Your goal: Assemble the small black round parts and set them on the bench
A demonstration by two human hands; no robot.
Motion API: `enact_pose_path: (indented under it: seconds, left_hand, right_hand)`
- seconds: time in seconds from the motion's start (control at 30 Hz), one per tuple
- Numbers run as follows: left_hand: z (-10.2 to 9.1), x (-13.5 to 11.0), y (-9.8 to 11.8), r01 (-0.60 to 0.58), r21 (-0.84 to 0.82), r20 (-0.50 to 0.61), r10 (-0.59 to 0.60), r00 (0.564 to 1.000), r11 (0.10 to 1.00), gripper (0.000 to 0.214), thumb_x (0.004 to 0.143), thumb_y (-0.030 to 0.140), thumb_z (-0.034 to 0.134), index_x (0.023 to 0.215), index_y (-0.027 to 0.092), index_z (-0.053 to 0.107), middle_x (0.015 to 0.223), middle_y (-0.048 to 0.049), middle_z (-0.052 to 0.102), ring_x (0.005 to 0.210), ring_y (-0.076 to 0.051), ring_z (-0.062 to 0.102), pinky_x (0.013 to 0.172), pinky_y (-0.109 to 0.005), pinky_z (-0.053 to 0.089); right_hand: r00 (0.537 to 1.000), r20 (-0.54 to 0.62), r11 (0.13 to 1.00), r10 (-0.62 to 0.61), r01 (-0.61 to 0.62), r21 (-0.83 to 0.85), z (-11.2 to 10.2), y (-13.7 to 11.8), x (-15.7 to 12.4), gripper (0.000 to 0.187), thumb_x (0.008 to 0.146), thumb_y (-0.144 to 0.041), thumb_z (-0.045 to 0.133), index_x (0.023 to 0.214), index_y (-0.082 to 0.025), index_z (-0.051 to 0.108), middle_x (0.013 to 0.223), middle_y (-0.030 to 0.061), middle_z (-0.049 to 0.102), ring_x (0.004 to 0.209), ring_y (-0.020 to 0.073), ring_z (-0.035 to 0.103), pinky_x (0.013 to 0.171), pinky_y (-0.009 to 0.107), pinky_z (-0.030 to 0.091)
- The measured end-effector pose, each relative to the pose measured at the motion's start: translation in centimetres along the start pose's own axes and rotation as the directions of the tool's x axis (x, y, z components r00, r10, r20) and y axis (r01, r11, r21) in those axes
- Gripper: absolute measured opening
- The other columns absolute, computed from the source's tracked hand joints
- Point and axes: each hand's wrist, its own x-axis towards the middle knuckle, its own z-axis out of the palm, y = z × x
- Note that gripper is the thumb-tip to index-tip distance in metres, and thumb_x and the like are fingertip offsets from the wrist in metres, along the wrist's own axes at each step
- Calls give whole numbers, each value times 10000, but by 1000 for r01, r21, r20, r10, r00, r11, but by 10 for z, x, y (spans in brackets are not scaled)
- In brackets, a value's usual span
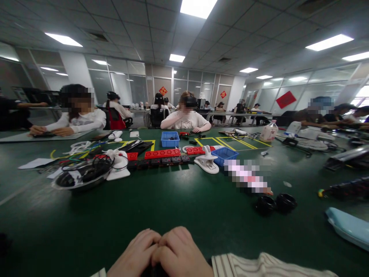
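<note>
My left hand (135, 252) and my right hand (180, 250) rest together at the near edge of the green table (138, 219), their knuckles touching. Fingers on both are curled inward and closed. Whatever lies under them, if anything, is hidden; only a dark gap shows between the palms. A striped cream sleeve covers my right forearm. Farther out, straight ahead, red socket strips (162, 153) lie in a row with black ones in front. A white clip-shaped part (208, 163) stands beside a blue bin (226, 154).
On the left, a metal bowl (82, 179) holds black cables, beside a white device (118, 165). Another blue bin (170, 139) sits farther back. Two black round parts (275, 203) and a light-blue case (348, 227) lie right. People sit opposite, one directly across (187, 117).
</note>
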Motion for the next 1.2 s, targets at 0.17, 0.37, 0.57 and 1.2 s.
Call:
enact_pose_path:
  seconds: [0.17, 0.37, 0.57, 1.2]
  left_hand:
    - [-3, 2, 8, 44, 11, 1, -44, 999, 999, 282, 725, 437, 590, 929, 245, 618, 965, -33, 556, 891, -215, 485, 848, -334, 437]
    - [-4, 1, 6, 12, -1, 7, -12, 1000, 1000, 394, 752, 511, 544, 1048, 252, 570, 1017, -43, 568, 952, -235, 488, 1001, -417, 318]
    - [-1, -1, 2, 9, -17, 6, -9, 1000, 1000, 438, 714, 554, 580, 1018, 241, 552, 1089, -60, 545, 993, -247, 465, 997, -417, 313]
    - [-3, -2, 6, 6, 41, -22, -5, 1000, 999, 515, 712, 615, 556, 1116, 298, 545, 1109, -28, 551, 1013, -246, 479, 1054, -426, 238]
  right_hand:
    - [967, 111, 961, -230, 208, 181, -5, 3, 5, 351, 954, -422, 224, 895, -246, 522, 852, -47, 616, 852, 118, 501, 746, 295, 358]
    - [982, 48, 958, -183, 167, 232, -15, -1, 6, 289, 948, -416, 277, 1037, -252, 498, 970, -22, 608, 954, 107, 507, 846, 254, 382]
    - [990, 95, 983, 99, -113, 144, -16, -2, 3, 322, 914, -473, 340, 984, -221, 527, 858, 17, 568, 797, 128, 511, 706, 255, 406]
    - [994, 28, 965, 104, -107, 240, -23, -9, 10, 468, 904, -565, 227, 1014, -214, 517, 923, 20, 582, 858, 122, 512, 741, 252, 397]
